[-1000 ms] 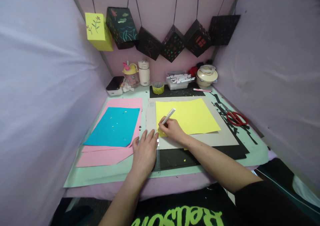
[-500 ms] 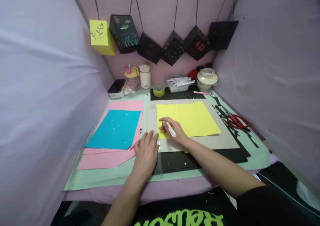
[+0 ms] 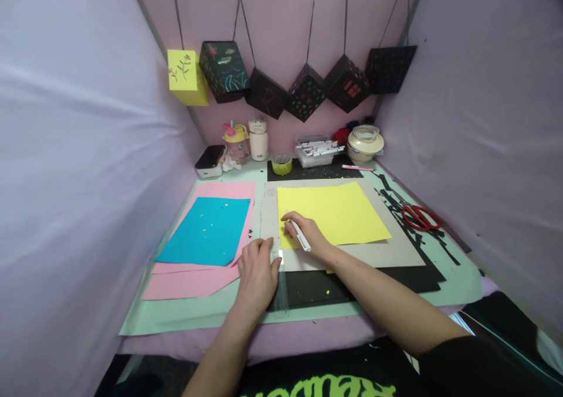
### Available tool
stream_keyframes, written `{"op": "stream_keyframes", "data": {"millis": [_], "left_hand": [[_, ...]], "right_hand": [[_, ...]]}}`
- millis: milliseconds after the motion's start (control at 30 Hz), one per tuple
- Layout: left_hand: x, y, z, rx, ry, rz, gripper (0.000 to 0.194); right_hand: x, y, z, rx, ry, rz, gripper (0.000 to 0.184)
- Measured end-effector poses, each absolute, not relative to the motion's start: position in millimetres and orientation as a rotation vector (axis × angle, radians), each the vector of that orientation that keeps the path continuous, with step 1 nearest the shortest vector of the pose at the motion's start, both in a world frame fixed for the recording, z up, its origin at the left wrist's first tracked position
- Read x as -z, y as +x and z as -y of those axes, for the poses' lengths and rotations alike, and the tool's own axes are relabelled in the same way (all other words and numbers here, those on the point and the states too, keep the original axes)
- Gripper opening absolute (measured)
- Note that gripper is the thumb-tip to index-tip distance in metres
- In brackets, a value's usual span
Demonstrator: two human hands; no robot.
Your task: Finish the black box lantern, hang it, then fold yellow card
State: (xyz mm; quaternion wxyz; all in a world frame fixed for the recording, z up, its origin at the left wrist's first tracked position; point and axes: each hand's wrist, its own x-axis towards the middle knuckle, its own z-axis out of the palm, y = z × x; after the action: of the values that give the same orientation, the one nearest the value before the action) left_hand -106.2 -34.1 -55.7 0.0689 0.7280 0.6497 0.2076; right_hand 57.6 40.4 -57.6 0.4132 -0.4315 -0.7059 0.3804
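Note:
My right hand [image 3: 310, 233] is closed around a white pen [image 3: 301, 236], its tip near the left edge of a yellow paper sheet [image 3: 338, 209]. My left hand [image 3: 258, 271] rests just to the left, fingers bent and close together, thumb on a clear ruler [image 3: 280, 285] that runs toward the table's front edge. The ruler's far part is partly hidden by the fingers. Under the yellow sheet lies a grey board [image 3: 373, 256], overlapping black paper [image 3: 308, 291]. To the left of my left hand, a blue sheet [image 3: 206, 230] sits on pink paper [image 3: 185, 285].
Red-handled scissors [image 3: 421, 217] lie at right among black paper strips [image 3: 385, 181]. Along the back stand a yellow tape roll [image 3: 282, 164], a box of markers [image 3: 317, 153], a cream bowl [image 3: 365, 143] and a white bottle [image 3: 258, 142]. Several paper lanterns [image 3: 307, 92] hang above.
My left hand has drawn its fingers closer together on the ruler. The pen in my right hand leans slightly differently. The whole view has shifted a little.

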Motion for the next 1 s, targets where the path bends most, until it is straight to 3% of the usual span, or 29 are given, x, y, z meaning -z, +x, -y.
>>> {"op": "stream_keyframes", "data": {"millis": [167,367,467,733,1000], "left_hand": [[54.9,-108.2,33.4,-0.71,2.087,-2.023,0.028],[52.8,-103.0,47.3,-0.75,2.12,-2.015,0.065],[50.7,-105.5,47.3,-0.719,2.113,-1.977,0.074],[52.5,-127.6,31.6,-0.77,1.863,-1.887,0.06],[16.6,-167.8,3.0,-0.953,1.76,-2.045,0.064]], "right_hand": [[63.9,56.3,-43.5,-0.969,-1.091,1.749,0.019],[63.3,57.3,-43.9,-0.962,-1.07,1.763,0.02],[61.2,57.6,-43.2,-0.954,-1.08,1.772,0.02],[61.5,58.9,-43.6,-0.919,-1.105,1.77,0.02],[58.9,60.4,-42.2,-0.933,-1.056,1.742,0.022]]}}
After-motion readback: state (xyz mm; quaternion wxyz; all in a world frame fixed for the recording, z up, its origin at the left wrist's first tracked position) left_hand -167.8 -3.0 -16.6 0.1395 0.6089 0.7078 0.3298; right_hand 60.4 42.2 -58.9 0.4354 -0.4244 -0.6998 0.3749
